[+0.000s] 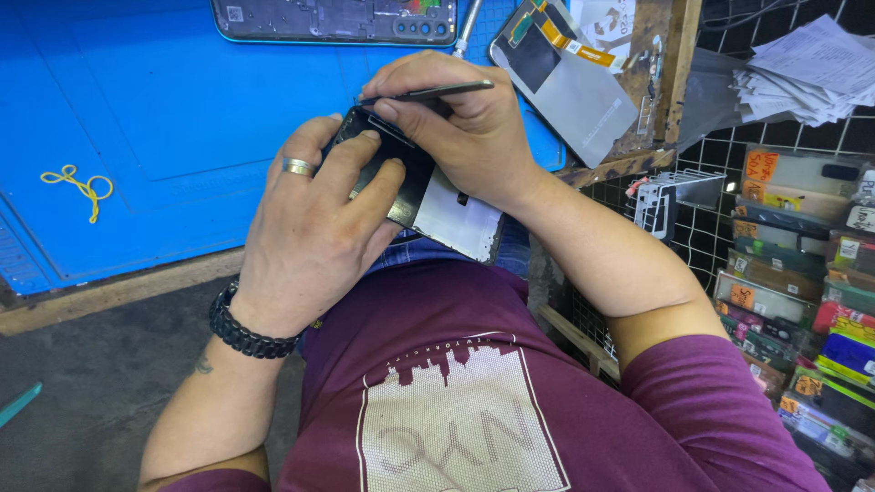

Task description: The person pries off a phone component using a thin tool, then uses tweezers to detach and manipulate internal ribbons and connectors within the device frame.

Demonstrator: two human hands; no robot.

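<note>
My left hand (314,219), with a silver ring and a black bead bracelet, grips a dark phone screen panel (456,219) held over my lap, its silvery back showing at the lower right. My right hand (465,128) reaches across the panel's upper end and pinches grey metal tweezers (447,89), their tip pressed at the panel's top edge. Both hands overlap and hide most of the panel.
A blue work mat (155,128) covers the bench, with a yellow rubber band (80,187) on it, a phone frame (337,20) at the top and a spare display panel with an orange flex cable (570,77). Wire mesh and stacked boxes (802,264) stand at right.
</note>
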